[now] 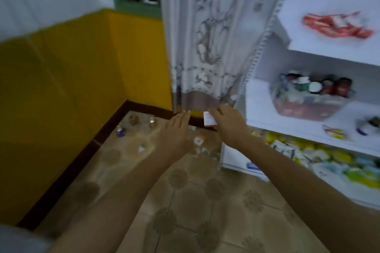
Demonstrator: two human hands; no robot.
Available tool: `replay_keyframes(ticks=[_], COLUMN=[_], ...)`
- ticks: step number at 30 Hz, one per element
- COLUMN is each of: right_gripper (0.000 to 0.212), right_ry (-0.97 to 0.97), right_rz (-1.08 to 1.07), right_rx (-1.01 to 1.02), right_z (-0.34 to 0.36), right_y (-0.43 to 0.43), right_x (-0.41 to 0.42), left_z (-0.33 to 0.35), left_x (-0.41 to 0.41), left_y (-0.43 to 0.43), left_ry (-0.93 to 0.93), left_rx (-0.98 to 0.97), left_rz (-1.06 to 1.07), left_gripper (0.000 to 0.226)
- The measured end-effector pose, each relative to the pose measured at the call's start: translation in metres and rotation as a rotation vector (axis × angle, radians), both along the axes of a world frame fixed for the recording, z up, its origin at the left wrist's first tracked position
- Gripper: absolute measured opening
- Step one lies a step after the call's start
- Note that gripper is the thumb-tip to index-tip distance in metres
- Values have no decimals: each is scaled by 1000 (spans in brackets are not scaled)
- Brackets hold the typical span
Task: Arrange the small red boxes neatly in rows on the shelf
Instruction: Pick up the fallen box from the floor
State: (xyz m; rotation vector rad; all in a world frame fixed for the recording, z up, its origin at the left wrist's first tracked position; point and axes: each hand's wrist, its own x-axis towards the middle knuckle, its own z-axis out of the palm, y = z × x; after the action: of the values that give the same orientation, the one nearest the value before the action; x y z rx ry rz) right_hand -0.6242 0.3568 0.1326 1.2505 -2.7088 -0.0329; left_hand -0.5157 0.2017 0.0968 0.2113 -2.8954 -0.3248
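The view is blurred. My right hand grips a small white and red box low down, just left of the white shelf unit. Beside it, my left hand reaches out over the floor with straight fingers and holds nothing. A loose heap of small red boxes lies on the upper shelf at the right. A few small boxes lie on the floor under my hands.
A patterned curtain hangs behind my hands. Small bottles stand on the tiled floor by the yellow wall. A clear bag of jars sits on the middle shelf, with yellow and white packets on the one below.
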Motion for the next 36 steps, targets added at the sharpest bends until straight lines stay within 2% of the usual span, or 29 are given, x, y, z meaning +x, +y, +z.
replay_keyframes(ticks=[3,6,11,15,18,24,31,36], right_gripper=[49,55,61,58,56,53,56,54], right_ry=[56,67,92,98,181,395,499,484], right_rz=[-118,-231,-433,-571,-636,-776,-874,-920], right_rx=[6,85,92,84,75,-29,-154,-216], right_z=[5,4,14,25,42,100,134,139], right_y=[80,158,269,334,383,494,579,634], right_x=[-18,-29,-46,-68,-96,-188,-254,-305], left_z=[-7,-8,1,18,36,100,150,157], left_x=[-48,-85,-135,-186,-240,-362,-453,-500], left_y=[72,144,241,305,358,474,592,633], left_ry=[12,22,89,162,261,488,471,418], left_rx=[-35,-78,-133,-105,-53,-23,-2,20], left_rz=[-114,-281,-575,-764,-909,-1029,-1061,-1129], left_gripper=[80,78,75,79,81,72,83,77])
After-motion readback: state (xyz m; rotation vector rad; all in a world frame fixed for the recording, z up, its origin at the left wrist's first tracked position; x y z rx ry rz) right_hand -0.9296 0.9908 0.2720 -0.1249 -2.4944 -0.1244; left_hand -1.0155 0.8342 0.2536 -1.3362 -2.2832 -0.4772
